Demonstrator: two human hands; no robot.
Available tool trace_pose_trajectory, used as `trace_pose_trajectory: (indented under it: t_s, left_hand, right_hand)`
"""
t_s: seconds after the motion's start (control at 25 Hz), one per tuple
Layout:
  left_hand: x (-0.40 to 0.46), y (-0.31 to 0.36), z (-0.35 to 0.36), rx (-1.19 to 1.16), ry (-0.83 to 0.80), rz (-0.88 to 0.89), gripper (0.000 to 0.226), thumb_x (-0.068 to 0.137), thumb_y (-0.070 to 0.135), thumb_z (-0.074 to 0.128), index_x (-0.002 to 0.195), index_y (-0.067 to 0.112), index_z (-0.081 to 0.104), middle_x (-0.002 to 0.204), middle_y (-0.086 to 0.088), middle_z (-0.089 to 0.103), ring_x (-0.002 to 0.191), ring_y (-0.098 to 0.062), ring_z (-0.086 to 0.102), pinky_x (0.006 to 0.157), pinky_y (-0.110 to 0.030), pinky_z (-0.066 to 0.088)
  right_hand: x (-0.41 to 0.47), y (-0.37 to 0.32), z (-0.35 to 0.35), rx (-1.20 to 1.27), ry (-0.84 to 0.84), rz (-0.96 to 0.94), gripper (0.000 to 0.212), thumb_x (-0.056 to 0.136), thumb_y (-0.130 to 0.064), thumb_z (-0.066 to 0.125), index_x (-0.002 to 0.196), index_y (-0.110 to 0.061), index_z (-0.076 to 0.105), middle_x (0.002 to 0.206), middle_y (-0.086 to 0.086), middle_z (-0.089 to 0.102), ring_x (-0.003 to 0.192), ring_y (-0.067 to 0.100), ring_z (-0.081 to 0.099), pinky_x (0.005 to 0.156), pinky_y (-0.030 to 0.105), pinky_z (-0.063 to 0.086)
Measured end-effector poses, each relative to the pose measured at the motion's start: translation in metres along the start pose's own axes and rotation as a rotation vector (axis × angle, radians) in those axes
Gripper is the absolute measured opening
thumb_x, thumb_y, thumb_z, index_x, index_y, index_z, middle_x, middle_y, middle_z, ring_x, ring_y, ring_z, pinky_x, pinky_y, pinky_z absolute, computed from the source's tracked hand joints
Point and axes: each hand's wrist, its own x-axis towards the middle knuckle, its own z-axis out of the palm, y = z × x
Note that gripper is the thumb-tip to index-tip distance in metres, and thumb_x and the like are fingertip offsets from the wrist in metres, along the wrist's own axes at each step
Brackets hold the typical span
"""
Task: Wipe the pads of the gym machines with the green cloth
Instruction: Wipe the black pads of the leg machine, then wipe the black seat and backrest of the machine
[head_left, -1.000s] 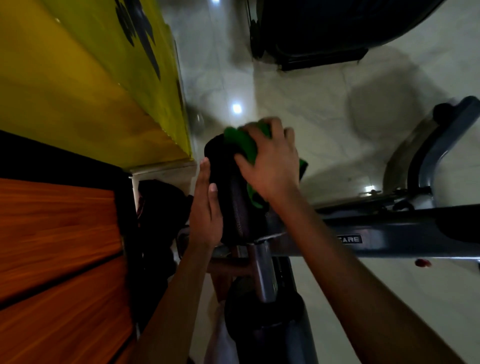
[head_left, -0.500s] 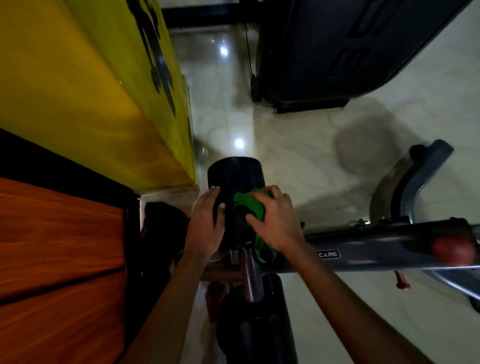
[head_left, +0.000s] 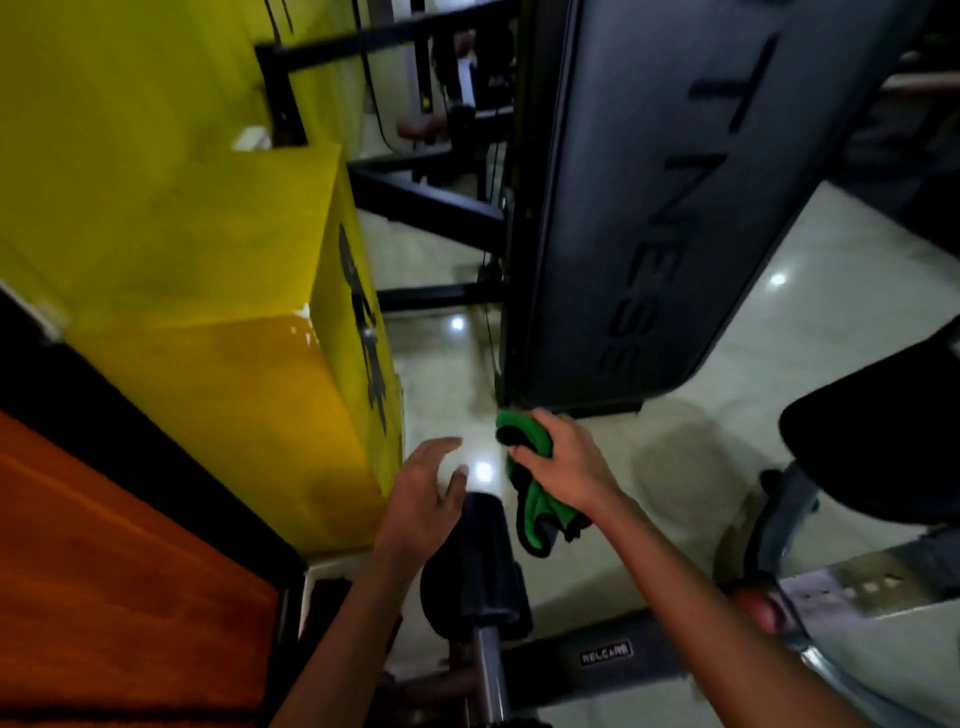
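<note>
The person's right hand (head_left: 563, 462) grips the green cloth (head_left: 535, 499), fingers curled round its bunched upper part while the loose end hangs down below the palm. The cloth is held in the air just to the right of the black roller pad (head_left: 480, 566) and does not appear to touch it, though the dim light makes the gap hard to judge. The left hand (head_left: 423, 499) is relaxed with fingers spread, holding nothing; it hovers at the upper left of the roller pad, the thumb close to the pad's far end. The two hands are apart, one on each side of the pad.

The roller pad is a dark cylinder mounted on a metal shaft (head_left: 488, 670) that joins a dark frame bar (head_left: 597, 660) bearing a small label. To the right, a black seat pad (head_left: 878, 452) sits above a grey steel frame (head_left: 857, 592). A tall dark weight-stack shroud (head_left: 649, 208) with raised lettering stands beyond the hands on the pale tiled floor (head_left: 701, 441), which shows bright light reflections. A yellow wall panel (head_left: 182, 234) fills the left side, with an orange wood-grain surface (head_left: 104, 571) below it.
</note>
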Motion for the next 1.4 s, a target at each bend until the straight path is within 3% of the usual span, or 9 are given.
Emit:
trace_pose_trajectory:
  t_s: [0.16, 0.36, 0.48, 0.56, 0.88, 1.12, 1.4]
  left_hand:
    - [0.03, 0.05, -0.039, 0.006, -0.049, 0.077, 0.034, 0.088, 0.024, 0.054, 0.117, 0.007, 0.063, 0.118, -0.006, 0.063, 0.102, -0.023, 0.062, 0.094, -0.021, 0.042]
    - [0.072, 0.112, -0.083, 0.021, -0.085, 0.24, 0.028, 0.089, 0.018, 0.061, 0.116, 0.009, 0.064, 0.111, -0.008, 0.066, 0.093, -0.029, 0.063, 0.081, -0.015, 0.036]
    - [0.091, 0.143, -0.095, -0.01, -0.113, 0.35, 0.031, 0.086, 0.024, 0.06, 0.111, 0.007, 0.067, 0.109, -0.008, 0.067, 0.102, -0.023, 0.063, 0.083, -0.013, 0.035]
    - [0.095, 0.167, -0.093, -0.054, -0.144, 0.408, 0.024, 0.089, 0.016, 0.063, 0.111, 0.009, 0.067, 0.11, -0.004, 0.066, 0.104, -0.017, 0.061, 0.086, -0.013, 0.035]
    - [0.057, 0.291, -0.025, -0.215, -0.383, 0.68, 0.021, 0.088, 0.01, 0.064, 0.109, 0.008, 0.068, 0.108, -0.005, 0.067, 0.099, -0.013, 0.06, 0.085, -0.016, 0.04]
    - [-0.019, 0.399, 0.047, -0.337, -0.593, 0.819, 0.021, 0.088, 0.01, 0.064, 0.109, 0.008, 0.067, 0.107, -0.003, 0.068, 0.102, -0.015, 0.061, 0.088, -0.02, 0.042]
    - [-0.128, 0.512, 0.133, -0.416, -0.806, 0.976, 0.02, 0.088, 0.008, 0.064, 0.107, 0.006, 0.068, 0.11, -0.009, 0.067, 0.106, -0.02, 0.06, 0.09, -0.026, 0.043]
  right_hand:
    - [-0.005, -0.041, -0.06, -0.005, 0.101, -0.009, 0.032, 0.084, -0.034, 0.066, 0.112, -0.021, 0.06, 0.102, 0.004, 0.056, 0.095, 0.021, 0.057, 0.082, 0.029, 0.045]
    - [-0.021, -0.086, -0.119, -0.016, 0.277, 0.037, 0.03, 0.083, -0.037, 0.066, 0.11, -0.025, 0.06, 0.102, 0.0, 0.058, 0.094, 0.018, 0.058, 0.081, 0.029, 0.046]
    - [-0.043, -0.101, -0.146, -0.005, 0.381, 0.066, 0.026, 0.081, -0.039, 0.066, 0.104, -0.028, 0.06, 0.101, -0.001, 0.06, 0.094, 0.017, 0.059, 0.083, 0.03, 0.047]
    - [-0.061, -0.106, -0.165, 0.001, 0.447, 0.105, 0.026, 0.08, -0.04, 0.066, 0.103, -0.028, 0.06, 0.101, 0.0, 0.062, 0.094, 0.018, 0.059, 0.085, 0.031, 0.048]
    - [-0.189, -0.089, -0.256, -0.058, 0.744, 0.292, 0.022, 0.085, -0.033, 0.065, 0.103, -0.019, 0.062, 0.09, -0.003, 0.062, 0.085, 0.015, 0.058, 0.075, 0.025, 0.042]
    - [-0.32, -0.046, -0.315, -0.117, 0.981, 0.491, 0.024, 0.085, -0.028, 0.064, 0.104, -0.013, 0.063, 0.1, 0.008, 0.067, 0.093, 0.024, 0.06, 0.085, 0.035, 0.048]
    - [-0.482, -0.002, -0.368, -0.13, 1.177, 0.719, 0.013, 0.085, -0.026, 0.061, 0.093, -0.015, 0.061, 0.086, 0.001, 0.063, 0.083, 0.019, 0.058, 0.071, 0.028, 0.042]
